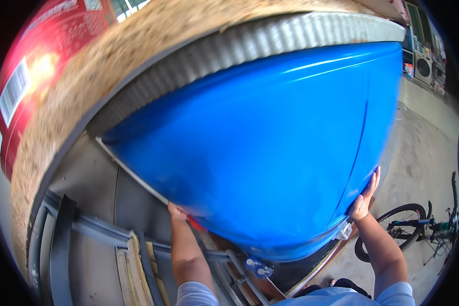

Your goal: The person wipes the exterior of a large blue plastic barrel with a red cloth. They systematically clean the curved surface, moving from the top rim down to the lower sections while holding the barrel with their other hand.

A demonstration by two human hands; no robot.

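Observation:
A large, glossy blue sheet-like panel or cover point(260, 145) fills the middle of the view; its exact kind cannot be told. My left hand point(178, 211) grips its lower left edge, beside a small red item point(197, 223) that is partly hidden. Against the panel's right edge lies my right hand point(365, 197), fingers spread upward along the side and the thumb on the blue face. A piece of clear plastic point(344, 230) hangs just below that hand. Behind the panel's upper edge runs a corrugated grey metal strip point(252, 44).
A rough chipboard edge point(72, 76) curves across the top left, with a red printed surface point(57, 42) beyond. Metal framing point(99, 229) and wooden strips point(137, 264) lie lower left. A bicycle point(405, 225) is on the concrete floor at right; a washing machine point(423, 68) stands farther back.

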